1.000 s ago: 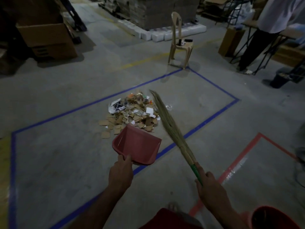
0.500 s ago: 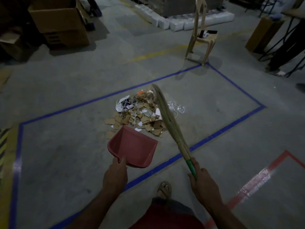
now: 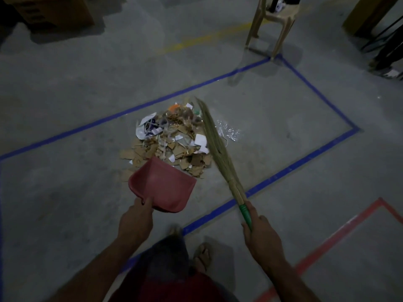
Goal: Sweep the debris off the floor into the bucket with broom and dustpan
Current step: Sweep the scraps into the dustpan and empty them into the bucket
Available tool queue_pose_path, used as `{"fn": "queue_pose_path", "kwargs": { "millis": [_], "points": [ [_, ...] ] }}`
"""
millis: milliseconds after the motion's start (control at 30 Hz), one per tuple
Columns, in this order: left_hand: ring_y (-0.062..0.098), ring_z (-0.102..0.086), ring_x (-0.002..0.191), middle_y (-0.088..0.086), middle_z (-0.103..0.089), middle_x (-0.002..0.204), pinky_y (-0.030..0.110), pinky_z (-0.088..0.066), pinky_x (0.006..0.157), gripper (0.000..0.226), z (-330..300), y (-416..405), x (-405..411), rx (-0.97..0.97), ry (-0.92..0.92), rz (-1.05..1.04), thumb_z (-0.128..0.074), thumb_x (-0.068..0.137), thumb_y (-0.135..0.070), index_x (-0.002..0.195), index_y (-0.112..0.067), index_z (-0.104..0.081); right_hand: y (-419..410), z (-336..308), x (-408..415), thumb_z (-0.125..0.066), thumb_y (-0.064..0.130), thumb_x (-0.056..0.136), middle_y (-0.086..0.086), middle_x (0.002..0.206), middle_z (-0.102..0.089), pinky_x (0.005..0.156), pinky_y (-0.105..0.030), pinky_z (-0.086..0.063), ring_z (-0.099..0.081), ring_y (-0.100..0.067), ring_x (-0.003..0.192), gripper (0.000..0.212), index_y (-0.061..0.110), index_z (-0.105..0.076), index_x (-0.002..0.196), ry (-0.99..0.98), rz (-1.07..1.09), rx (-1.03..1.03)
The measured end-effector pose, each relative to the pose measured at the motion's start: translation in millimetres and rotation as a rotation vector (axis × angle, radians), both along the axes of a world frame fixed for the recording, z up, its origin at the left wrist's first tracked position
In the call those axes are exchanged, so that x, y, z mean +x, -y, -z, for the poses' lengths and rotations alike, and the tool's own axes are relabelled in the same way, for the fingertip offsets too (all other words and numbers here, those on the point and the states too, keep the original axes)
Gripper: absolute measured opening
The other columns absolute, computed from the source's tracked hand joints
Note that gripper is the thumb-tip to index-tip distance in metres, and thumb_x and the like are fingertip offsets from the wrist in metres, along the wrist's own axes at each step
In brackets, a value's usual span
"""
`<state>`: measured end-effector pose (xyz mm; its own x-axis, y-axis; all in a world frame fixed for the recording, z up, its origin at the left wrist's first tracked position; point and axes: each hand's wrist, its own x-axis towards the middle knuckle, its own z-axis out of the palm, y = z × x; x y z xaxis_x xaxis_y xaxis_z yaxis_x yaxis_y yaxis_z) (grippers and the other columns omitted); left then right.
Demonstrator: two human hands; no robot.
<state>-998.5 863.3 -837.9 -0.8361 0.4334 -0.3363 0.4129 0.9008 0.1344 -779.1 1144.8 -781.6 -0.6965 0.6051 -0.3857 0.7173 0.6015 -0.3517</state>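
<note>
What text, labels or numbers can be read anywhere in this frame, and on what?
None can be read.
Paper scraps in the debris pile: dark marks, too blurred to read.
Cardboard box: no print legible.
Dustpan and broom: no markings visible.

The chair (image 3: 273,20) and cardboard box (image 3: 54,12) are cropped at the top edge.

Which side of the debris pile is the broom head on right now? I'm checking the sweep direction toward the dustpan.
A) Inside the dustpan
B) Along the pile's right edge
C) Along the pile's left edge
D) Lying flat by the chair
B: the broom bristles run along the right edge of the debris pile, while the red dustpan sits at its near-left edge.
</note>
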Motion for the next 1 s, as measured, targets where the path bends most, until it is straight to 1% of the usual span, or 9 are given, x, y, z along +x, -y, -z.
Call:
{"fn": "queue_pose_path", "kwargs": {
  "millis": [100, 300, 367, 467, 633, 700, 833, 933, 1000],
  "points": [
    [0.033, -0.062, 0.074, 0.013, -0.055, 0.107, 0.037, -0.04, 0.058, 0.04, 16.7, -26.4, -30.0, -0.034, 0.03, 0.019, -0.052, 0.097, -0.022, 0.137, -0.019, -0.05, -25.6, 15.0, -26.6, -0.049, 0.038, 0.101, 0.001, 0.097, -0.047, 0.062, -0.029, -0.039, -0.047, -0.014, 0.074, 0.067, 0.032, -0.014, 0.158, 0.036, 0.02, -0.025],
    [0.029, -0.057, 0.053, 0.012, -0.058, 0.089, 0.032, -0.044, 0.049, 0.043, 73.3, -71.2, -87.2, -0.08, 0.091, 0.088, -0.074, 0.081, -0.014, 0.122, -0.016, -0.062, -75.2, 44.8, -92.7, -0.044, 0.04, 0.102, 0.001, 0.098, -0.047, 0.061, -0.03, -0.043, -0.051, -0.014, 0.075, 0.066, 0.035, -0.009, 0.157, 0.14, 0.02, -0.061],
    [0.029, -0.059, 0.057, 0.012, -0.059, 0.094, 0.032, -0.04, 0.052, 0.041, 94.4, -87.5, -106.7, -0.112, 0.141, 0.058, -0.072, 0.084, -0.015, 0.123, -0.016, -0.061, -89.9, 59.6, -118.3, -0.044, 0.041, 0.102, 0.004, 0.1, -0.046, 0.059, -0.028, -0.041, -0.049, -0.013, 0.074, 0.068, 0.035, -0.006, 0.158, 0.166, -0.008, -0.065],
    [0.026, -0.062, 0.082, 0.01, -0.055, 0.117, 0.034, -0.038, 0.064, 0.042, 133.8, -115.7, -135.7, -0.174, 0.213, 0.027, -0.05, 0.097, -0.021, 0.139, -0.022, -0.047, -115.4, 95.3, -160.5, -0.044, 0.04, 0.101, 0.005, 0.1, -0.043, 0.056, -0.027, -0.038, -0.046, -0.014, 0.073, 0.069, 0.034, -0.006, 0.158, 0.221, -0.059, -0.047],
    [0.027, -0.061, 0.094, 0.009, -0.05, 0.131, 0.038, -0.048, 0.075, 0.05, 243.7, -152.7, -173.5, -0.241, 0.301, -0.004, -0.044, 0.098, -0.019, 0.147, -0.024, -0.037, -163.5, 189.9, -236.5, -0.034, 0.04, 0.101, 0.001, 0.106, -0.043, 0.06, -0.032, -0.041, -0.05, -0.019, 0.076, 0.064, 0.045, 0.001, 0.155, 0.304, -0.194, -0.007],
    [0.028, -0.061, 0.096, 0.008, -0.051, 0.13, 0.039, -0.049, 0.077, 0.046, 297.8, -162.8, -184.4, -0.265, 0.329, -0.034, -0.043, 0.097, -0.019, 0.143, -0.024, -0.041, -186.0, 241.0, -263.5, -0.039, 0.033, 0.1, -0.002, 0.111, -0.044, 0.06, -0.032, -0.043, -0.056, -0.021, 0.082, 0.068, 0.045, -0.002, 0.155, 0.313, -0.266, 0.046],
    [0.031, -0.061, 0.106, 0.011, -0.05, 0.136, 0.041, -0.05, 0.082, 0.044, 407.3, -178.8, -203.1, -0.308, 0.357, -0.068, -0.043, 0.098, -0.02, 0.142, -0.021, -0.043, -238.0, 352.6, -308.3, -0.054, 0.011, 0.093, -0.003, 0.1, -0.041, 0.054, -0.033, -0.038, -0.054, -0.024, 0.078, 0.078, 0.042, -0.013, 0.152, 0.319, -0.417, 0.156],
    [0.036, -0.059, 0.113, 0.015, -0.051, 0.139, 0.044, -0.049, 0.087, 0.044, 474.4, -185.0, -213.9, -0.233, 0.344, -0.066, -0.042, 0.101, -0.022, 0.145, -0.018, -0.046, -280.4, 422.9, -329.8, -0.053, 0.011, 0.093, -0.009, 0.1, -0.044, 0.056, -0.035, -0.043, -0.053, -0.029, 0.075, 0.074, 0.043, -0.018, 0.15, 0.332, -0.499, 0.216],
    [0.038, -0.061, 0.107, 0.015, -0.054, 0.135, 0.044, -0.05, 0.081, 0.041, 505.3, -188.5, -219.6, -0.172, 0.306, -0.037, -0.045, 0.101, -0.022, 0.141, -0.017, -0.05, -304.1, 453.0, -333.9, -0.048, 0.015, 0.096, -0.011, 0.104, -0.045, 0.059, -0.036, -0.043, -0.055, -0.032, 0.079, 0.068, 0.044, -0.018, 0.15, 0.364, -0.539, 0.257]
  ]
}}
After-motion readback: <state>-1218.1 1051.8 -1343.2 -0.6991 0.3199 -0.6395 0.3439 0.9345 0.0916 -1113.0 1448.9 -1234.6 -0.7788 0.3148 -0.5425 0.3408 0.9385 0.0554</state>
